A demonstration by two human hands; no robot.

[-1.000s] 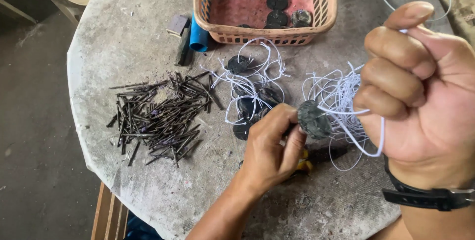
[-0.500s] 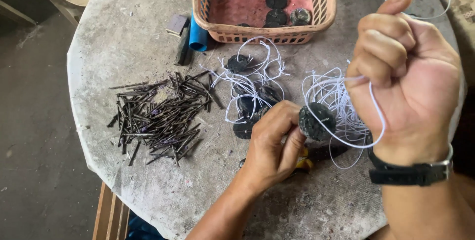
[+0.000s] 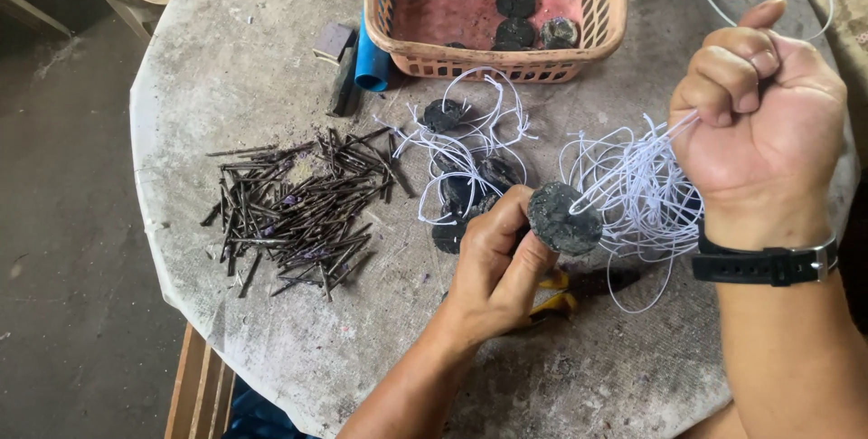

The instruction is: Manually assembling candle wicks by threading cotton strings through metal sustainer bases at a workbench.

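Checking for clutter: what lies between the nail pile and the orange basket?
Head view: a blue tube and a dark block on the table.

Both forearms are bare, with no sleeves in view. The left hand (image 3: 493,267) carries no ring or band that shows. The right hand (image 3: 764,122) has a black wristwatch (image 3: 764,264) strapped just below it, its strap dark and matte, with what looks like a silver metal buckle at the outer edge. Fingernails are short and unpainted.

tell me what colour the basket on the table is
Orange-pink plastic basket, seen in the head view.
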